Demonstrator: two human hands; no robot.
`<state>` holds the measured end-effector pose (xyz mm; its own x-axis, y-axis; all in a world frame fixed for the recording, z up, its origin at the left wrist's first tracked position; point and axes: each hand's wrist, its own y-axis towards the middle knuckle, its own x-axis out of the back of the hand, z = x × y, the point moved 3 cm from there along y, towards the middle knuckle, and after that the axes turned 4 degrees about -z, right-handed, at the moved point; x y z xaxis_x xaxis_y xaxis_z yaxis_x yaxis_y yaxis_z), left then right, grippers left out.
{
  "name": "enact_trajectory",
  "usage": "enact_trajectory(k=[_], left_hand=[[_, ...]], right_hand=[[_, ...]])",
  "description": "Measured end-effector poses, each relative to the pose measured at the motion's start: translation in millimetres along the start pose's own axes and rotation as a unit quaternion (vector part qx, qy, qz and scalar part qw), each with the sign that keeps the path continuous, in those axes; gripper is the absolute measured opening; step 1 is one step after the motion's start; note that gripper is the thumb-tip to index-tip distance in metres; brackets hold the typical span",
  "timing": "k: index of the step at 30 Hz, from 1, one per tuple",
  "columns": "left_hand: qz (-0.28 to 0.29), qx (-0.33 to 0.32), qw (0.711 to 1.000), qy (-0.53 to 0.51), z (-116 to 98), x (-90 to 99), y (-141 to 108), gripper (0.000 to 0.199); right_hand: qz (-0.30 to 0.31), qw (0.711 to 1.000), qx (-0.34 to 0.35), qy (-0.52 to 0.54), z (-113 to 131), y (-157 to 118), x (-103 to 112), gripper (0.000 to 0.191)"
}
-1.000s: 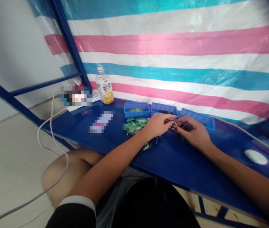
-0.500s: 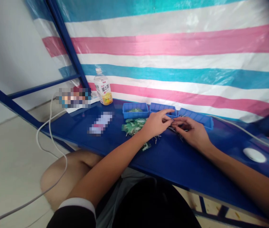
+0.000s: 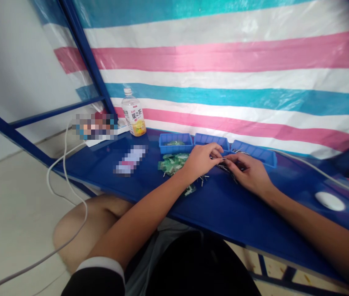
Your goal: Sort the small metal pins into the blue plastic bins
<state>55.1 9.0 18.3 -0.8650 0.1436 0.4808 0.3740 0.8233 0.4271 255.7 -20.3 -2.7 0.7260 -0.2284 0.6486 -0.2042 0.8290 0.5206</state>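
My left hand is closed, thumb and fingertips pinched together above the table. Facing it, my right hand is also closed in a pinch. Their fingertips almost meet at a thin metal pin, which both seem to grip; its ends are hidden by the fingers. Below the fingers lie more thin metal pins, partly covered by my right hand. A heap of small green circuit boards lies left of my left hand, some of it behind the wrist. Several loose pins are scattered beneath that wrist.
Along the back stand a left blue bin with green boards inside, a middle blue bin and a right blue bin with pins. A drink bottle stands back left. A white oval object and a cable lie right.
The raised fingers of my left hand have curled down toward the thumb. My right fingers have drawn slightly back, and the thin pin now shows between the fingertips.
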Motion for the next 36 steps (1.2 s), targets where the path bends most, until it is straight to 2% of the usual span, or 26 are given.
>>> enact_trajectory(k=[5,11,15,21,24,26,30,33,36], left_hand=[[0.006,-0.012,0.999,0.044,-2.7,1.9,-1.2,0.024],[0.032,-0.096,0.983,0.154,-5.8,-2.5,-2.5,0.028],[0.038,-0.088,0.990,0.103,-7.7,-2.2,-2.8,0.040],[0.016,-0.047,0.998,0.029,-6.3,-0.5,-3.2,0.053],[-0.001,-0.040,0.997,0.067,-1.4,-0.3,-3.6,0.058],[0.002,-0.043,0.992,0.120,1.6,-0.7,-4.6,0.048],[0.057,-0.071,0.973,0.212,4.7,-4.5,-7.4,0.029],[0.106,-0.085,0.960,0.245,7.0,-8.0,-8.8,0.033],[0.121,-0.081,0.954,0.264,10.2,-9.1,-8.5,0.036]], right_hand=[[0.025,0.997,0.060,-0.046,8.5,1.6,2.1,0.023],[0.071,0.986,0.126,-0.084,5.6,-0.4,-3.0,0.024],[0.081,0.987,0.128,-0.062,2.7,0.3,-3.4,0.025],[0.053,0.996,0.060,-0.024,3.9,1.7,-0.5,0.023],[0.033,0.999,-0.006,0.009,2.7,2.3,0.8,0.028],[0.019,0.998,-0.053,0.042,0.2,3.0,2.0,0.032],[-0.009,0.986,-0.118,0.113,-6.3,5.4,4.9,0.039],[-0.043,0.974,-0.149,0.167,-9.7,7.0,6.5,0.038],[-0.093,0.955,-0.187,0.211,-11.7,7.3,8.0,0.033]])
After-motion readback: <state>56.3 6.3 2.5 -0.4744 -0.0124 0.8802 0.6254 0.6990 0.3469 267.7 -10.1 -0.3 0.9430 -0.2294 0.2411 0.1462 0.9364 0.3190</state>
